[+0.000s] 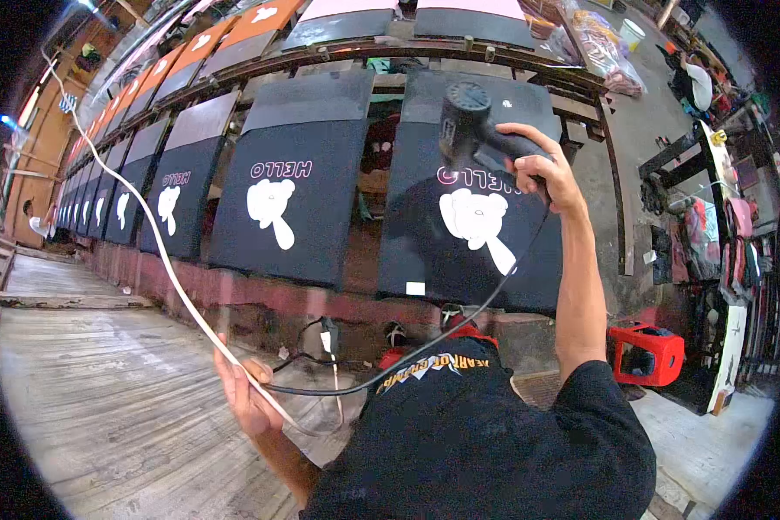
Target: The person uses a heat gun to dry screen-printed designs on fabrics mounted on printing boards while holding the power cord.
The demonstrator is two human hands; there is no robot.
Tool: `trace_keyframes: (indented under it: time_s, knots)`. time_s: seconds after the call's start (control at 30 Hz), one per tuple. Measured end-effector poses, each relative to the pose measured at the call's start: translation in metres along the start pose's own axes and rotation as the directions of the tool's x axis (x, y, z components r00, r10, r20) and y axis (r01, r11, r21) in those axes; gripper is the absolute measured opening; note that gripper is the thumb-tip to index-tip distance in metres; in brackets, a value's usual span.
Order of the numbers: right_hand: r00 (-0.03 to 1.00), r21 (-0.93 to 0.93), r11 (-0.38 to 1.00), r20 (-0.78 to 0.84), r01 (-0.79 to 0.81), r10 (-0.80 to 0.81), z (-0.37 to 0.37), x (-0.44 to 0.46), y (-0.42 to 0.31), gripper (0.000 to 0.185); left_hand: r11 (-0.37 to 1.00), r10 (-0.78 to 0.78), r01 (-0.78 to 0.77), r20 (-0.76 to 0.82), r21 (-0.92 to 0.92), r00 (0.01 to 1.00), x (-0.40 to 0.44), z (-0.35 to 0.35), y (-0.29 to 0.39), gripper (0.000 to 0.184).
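My right hand is wrapped round the handle of a black hair dryer, held above the nearest black fabric panel. That panel carries a white cartoon figure and pink-outlined lettering that is partly covered by the dryer and hand. A black cord runs from the dryer down to my left hand. Low at the left, my left hand has its fingers closed round a white cable, with the black cord passing beside it. On the neighbouring black panel, the same figure and "HELLO" show upside down.
Several more printed black panels stretch away to the left, with orange panels in the row behind. A wooden floor lies at the left. A red plastic stool stands at the right, and plastic-wrapped goods lie at the back right.
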State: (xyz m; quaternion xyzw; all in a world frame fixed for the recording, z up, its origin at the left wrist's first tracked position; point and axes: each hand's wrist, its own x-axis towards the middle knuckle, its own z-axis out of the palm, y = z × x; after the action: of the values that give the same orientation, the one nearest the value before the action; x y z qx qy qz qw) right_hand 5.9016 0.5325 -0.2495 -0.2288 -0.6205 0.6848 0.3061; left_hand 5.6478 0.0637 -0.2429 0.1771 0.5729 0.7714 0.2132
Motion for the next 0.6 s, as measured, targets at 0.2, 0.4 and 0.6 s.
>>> trace_keyframes:
  time_s: [0.2,0.4,0.6]
  knots:
    - [0.999,-0.024,0.999,0.01,0.048,-0.047,0.023,0.017,0.009,0.055,0.995,-0.031,0.027,-0.038,-0.096,0.999,-0.007,-0.002,0.003,0.044]
    - [0.997,-0.026,1.0,0.081,-0.011,0.013,0.024,0.01,0.0,0.054,0.985,-0.023,0.017,-0.035,-0.172,0.999,0.001,-0.007,0.003,0.022]
    - [0.999,-0.042,0.999,0.036,-0.019,0.02,0.007,-0.017,-0.01,0.053,0.989,0.021,-0.01,0.075,-0.15,0.997,0.008,-0.005,-0.002,0.034]
